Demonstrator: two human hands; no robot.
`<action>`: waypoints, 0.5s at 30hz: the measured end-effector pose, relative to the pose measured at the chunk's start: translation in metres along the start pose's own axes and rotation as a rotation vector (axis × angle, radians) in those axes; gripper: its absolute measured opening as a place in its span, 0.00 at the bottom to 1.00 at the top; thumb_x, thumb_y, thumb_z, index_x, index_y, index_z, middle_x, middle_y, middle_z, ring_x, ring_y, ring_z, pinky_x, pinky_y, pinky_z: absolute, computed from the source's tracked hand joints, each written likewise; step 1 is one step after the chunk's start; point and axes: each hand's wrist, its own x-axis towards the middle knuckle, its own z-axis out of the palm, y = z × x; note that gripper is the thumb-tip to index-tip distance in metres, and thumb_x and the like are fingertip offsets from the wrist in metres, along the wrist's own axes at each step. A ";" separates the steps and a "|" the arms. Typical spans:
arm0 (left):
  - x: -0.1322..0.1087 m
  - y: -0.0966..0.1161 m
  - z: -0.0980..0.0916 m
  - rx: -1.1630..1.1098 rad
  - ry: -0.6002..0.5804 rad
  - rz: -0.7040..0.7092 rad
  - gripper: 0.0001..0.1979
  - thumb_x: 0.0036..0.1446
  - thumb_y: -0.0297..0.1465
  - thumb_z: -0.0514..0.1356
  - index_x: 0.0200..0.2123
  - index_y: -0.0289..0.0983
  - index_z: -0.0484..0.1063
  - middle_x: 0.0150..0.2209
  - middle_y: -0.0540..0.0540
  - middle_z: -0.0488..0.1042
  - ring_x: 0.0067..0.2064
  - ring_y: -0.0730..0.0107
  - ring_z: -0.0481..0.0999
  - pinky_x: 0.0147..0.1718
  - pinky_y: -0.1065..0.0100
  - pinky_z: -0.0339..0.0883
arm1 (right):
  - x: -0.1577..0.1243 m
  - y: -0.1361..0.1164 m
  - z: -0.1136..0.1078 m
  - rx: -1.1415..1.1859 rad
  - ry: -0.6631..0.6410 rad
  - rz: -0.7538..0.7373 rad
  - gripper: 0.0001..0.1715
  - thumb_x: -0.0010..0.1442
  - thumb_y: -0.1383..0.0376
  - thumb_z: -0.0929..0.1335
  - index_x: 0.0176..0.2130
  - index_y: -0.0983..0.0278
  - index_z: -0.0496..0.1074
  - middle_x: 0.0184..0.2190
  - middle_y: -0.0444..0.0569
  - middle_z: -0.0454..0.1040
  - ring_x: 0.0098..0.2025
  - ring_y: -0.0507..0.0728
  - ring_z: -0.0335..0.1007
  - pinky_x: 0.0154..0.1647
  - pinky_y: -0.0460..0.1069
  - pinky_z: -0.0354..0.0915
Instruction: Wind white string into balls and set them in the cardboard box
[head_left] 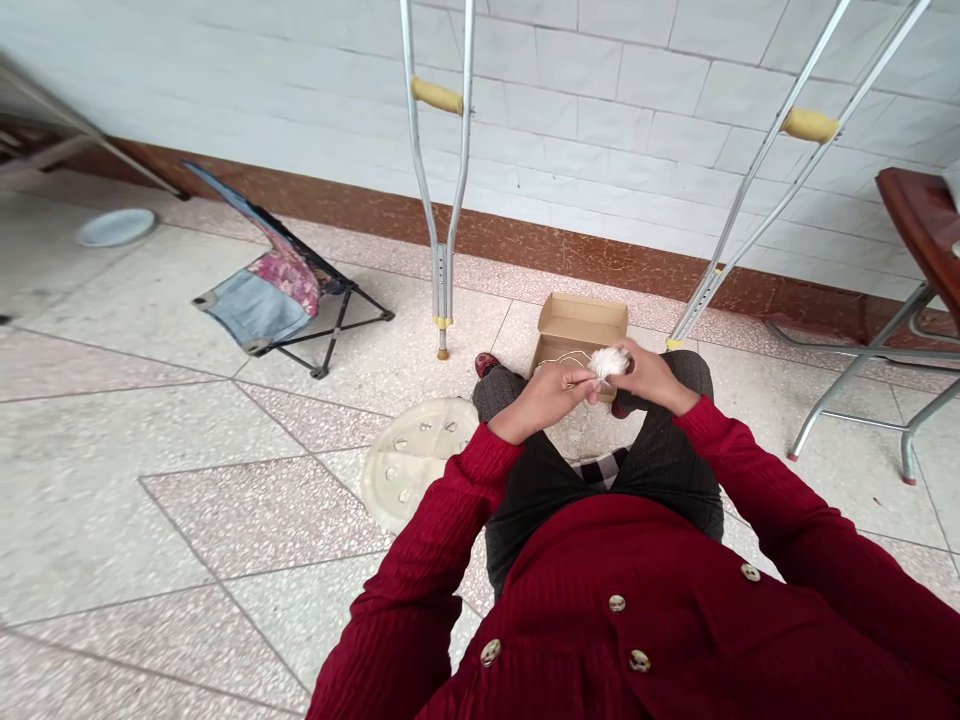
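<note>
White fluffy tuft [609, 362], small and soft like cotton or down, sits pinched between both hands above the knees, just short of the floor's tiled joint line. The left hand [551, 392] is closed to a pinch, thumb and fingertips meeting at the tuft's left side. The right hand [651, 375] curls round it from the other side, fingers folded in. Thin pale strands [564, 358] loop out beside the left fingers; whether they are wire or thread is too fine to tell.

So light a tuft would likely slip free and drift onto the floor if either pinch loosened, and the loose strands look apt to snag or tangle round the fingers.

Just beyond the hands an open brown cardboard box [581, 322] stands on the floor with its flaps up. What shows inside is bare cardboard, and the hands hide the near part. Left of the knees lies a round cream plastic disc [409, 460] with small holes. Two metal crutches [442, 260] lean on the tiled wall.
</note>
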 end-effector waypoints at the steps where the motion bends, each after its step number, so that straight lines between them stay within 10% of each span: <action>1: 0.003 0.000 -0.005 0.034 0.033 0.027 0.16 0.62 0.33 0.54 0.27 0.35 0.76 0.27 0.50 0.74 0.32 0.72 0.70 0.35 0.70 0.60 | -0.007 0.003 0.005 0.120 -0.123 0.016 0.28 0.44 0.62 0.74 0.46 0.61 0.69 0.30 0.44 0.72 0.28 0.54 0.68 0.27 0.49 0.67; 7: 0.019 -0.016 -0.012 0.147 0.146 0.101 0.15 0.62 0.35 0.55 0.26 0.36 0.75 0.27 0.48 0.75 0.35 0.69 0.71 0.40 0.68 0.62 | -0.041 -0.014 -0.003 0.746 -0.498 0.110 0.31 0.47 0.69 0.73 0.51 0.62 0.68 0.40 0.47 0.74 0.37 0.53 0.73 0.32 0.46 0.73; 15: 0.017 -0.026 0.017 -0.051 0.116 0.003 0.17 0.62 0.34 0.53 0.29 0.33 0.77 0.27 0.49 0.75 0.31 0.70 0.72 0.34 0.71 0.62 | -0.030 -0.045 -0.026 0.908 -0.318 -0.002 0.29 0.48 0.66 0.74 0.50 0.61 0.67 0.42 0.49 0.75 0.36 0.55 0.74 0.34 0.49 0.74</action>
